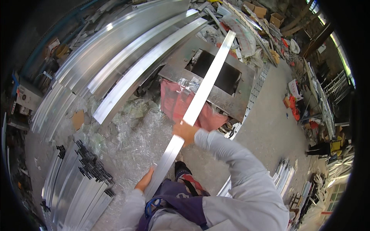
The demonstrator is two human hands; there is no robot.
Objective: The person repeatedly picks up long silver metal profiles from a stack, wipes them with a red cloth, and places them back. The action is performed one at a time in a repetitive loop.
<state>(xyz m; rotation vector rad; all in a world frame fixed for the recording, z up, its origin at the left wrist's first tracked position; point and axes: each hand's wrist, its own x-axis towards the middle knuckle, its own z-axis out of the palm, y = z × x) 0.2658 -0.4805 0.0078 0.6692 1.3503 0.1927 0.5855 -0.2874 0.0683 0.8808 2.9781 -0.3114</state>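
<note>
A long, straight aluminium profile [208, 85] slants across the middle, from close to my body up over a metal bench. My right hand [185, 133] is wrapped round it partway along its length. Lower down, my left hand [145, 180] grips the side of its near end, with some fingers hidden behind the metal. Beneath the far part lies the grey metal bench [175, 68], which has a dark rectangular opening [230, 77]. Red sheeting [171, 101] hangs at the bench's near side, under the profile.
Long, wide aluminium profiles [150, 69] lie at the upper left. Bundled profiles with dark ends [77, 184] stand at the lower left. Clear plastic film [127, 133] covers the floor. More profiles [283, 175] lie at right. Scrap and cardboard boxes [276, 19] fill the back.
</note>
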